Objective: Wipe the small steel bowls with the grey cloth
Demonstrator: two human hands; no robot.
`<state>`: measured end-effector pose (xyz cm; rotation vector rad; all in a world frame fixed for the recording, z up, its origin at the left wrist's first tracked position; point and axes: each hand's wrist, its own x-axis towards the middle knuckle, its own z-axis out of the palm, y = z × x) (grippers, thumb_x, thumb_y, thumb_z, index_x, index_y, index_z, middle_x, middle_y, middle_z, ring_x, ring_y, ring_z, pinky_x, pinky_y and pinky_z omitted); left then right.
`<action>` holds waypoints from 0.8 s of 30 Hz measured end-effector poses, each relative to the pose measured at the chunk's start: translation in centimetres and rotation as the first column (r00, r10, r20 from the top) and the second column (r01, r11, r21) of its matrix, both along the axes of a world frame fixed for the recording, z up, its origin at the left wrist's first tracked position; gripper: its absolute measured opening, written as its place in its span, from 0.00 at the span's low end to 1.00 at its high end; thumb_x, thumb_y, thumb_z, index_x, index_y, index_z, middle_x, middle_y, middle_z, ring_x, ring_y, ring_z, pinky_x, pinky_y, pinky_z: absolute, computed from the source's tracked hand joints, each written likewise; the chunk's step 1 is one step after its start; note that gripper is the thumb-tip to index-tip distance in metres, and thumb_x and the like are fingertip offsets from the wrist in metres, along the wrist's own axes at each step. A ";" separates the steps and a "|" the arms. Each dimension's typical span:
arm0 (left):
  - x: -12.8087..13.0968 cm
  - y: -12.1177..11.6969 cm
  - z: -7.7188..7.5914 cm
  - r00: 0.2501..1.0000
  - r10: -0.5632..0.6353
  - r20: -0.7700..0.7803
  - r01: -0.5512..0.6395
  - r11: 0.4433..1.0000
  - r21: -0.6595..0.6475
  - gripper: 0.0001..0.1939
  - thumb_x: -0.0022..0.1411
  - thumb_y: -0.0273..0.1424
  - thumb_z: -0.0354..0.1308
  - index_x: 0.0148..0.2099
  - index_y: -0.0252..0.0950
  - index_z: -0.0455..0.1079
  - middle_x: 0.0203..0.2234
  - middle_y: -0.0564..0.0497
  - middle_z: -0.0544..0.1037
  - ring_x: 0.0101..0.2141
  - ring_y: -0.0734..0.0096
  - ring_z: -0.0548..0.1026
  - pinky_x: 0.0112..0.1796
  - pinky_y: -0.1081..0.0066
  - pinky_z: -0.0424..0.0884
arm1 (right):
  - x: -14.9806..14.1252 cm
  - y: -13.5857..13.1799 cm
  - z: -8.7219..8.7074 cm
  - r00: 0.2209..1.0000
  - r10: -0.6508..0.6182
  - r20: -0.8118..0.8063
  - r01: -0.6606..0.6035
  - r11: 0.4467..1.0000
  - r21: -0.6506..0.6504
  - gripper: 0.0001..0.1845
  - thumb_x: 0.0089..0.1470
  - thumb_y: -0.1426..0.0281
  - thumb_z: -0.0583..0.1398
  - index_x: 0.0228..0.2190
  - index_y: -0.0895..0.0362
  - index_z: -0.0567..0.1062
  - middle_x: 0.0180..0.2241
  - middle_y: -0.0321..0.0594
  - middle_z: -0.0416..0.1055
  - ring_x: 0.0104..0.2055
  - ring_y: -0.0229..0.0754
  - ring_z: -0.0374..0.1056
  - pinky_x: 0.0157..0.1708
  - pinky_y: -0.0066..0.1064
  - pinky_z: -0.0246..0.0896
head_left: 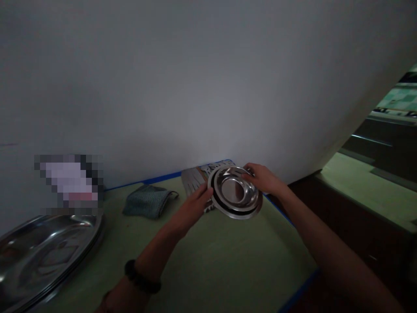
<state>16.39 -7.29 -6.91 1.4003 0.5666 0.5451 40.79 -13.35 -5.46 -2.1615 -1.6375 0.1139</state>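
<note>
Head view: my left hand (202,194) and right hand (261,177) grip stacked steel dishes (232,190) from opposite sides above the desk (234,261); a crumpled cloth (147,202) lies leftward.

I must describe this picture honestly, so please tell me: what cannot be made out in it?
All in the head view:
Silvery items: partly hidden by the metal dishes and left hand.
Right hand: some fingers hidden behind the dishes.
Large metal tray: cut off by the left edge.
Pixelated object: details lost to the mosaic.
</note>
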 end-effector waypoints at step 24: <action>-11.3 3.6 6.1 0.773 0.375 -0.512 0.198 0.624 0.756 0.20 0.63 0.41 0.47 0.49 0.34 0.69 0.46 0.42 0.77 0.43 0.62 0.75 0.45 0.64 0.69 | -10.4 4.3 0.7 0.929 0.355 0.101 -0.345 0.933 -0.102 0.21 0.60 0.67 0.53 0.52 0.64 0.70 0.53 0.55 0.69 0.57 0.51 0.63 0.57 0.40 0.55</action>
